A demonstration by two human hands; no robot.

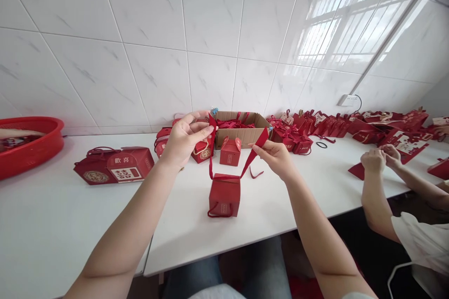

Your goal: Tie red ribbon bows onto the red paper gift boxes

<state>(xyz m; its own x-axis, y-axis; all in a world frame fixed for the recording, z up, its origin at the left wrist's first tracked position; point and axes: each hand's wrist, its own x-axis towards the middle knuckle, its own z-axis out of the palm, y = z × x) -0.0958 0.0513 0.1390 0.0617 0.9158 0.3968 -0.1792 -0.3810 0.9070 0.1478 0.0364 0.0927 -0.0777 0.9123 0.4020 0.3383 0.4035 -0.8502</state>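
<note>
On the white table (273,208), near its front edge, stands a small red box (224,191). Left hand (191,133) and right hand (275,156) each pinch one end of a red ribbon (260,139) rising from its top. Behind sits a cardboard carton (251,137).

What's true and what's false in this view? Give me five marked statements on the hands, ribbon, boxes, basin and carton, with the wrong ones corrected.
1. The left hand and right hand each hold the ribbon. True.
2. The front box is in the right hand. False: the front box rests on the table.
3. The basin is at the far right. False: the basin is at the far left.
4. The carton stands behind the small box. True.
5. The co-worker's hands touch the front box. False: the co-worker's hands are off to the right, away from it.
</note>
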